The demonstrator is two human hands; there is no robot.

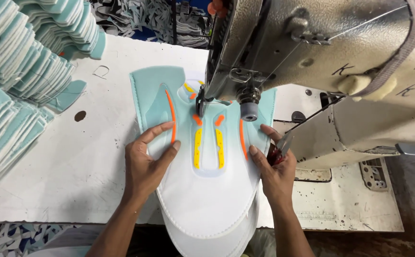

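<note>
A flat shoe-upper piece (207, 185), pale teal fading to white with orange and yellow strips, lies on the white sewing table (64, 157) under the sewing machine head (312, 43). Its far part sits beneath the needle and presser foot (201, 105). My left hand (148, 159) rests flat on the piece's left side, fingers spread. My right hand (272, 164) presses the piece's right edge with its fingertips and holds small red-handled snips (278, 150) in its palm.
Tall stacks of teal foam-backed pieces (21, 71) fill the table's left side and far left corner. The machine's grey body and arm (355, 128) take up the right. A dark hole (80, 115) marks the tabletop. Fabric scraps lie beyond the table's far edge.
</note>
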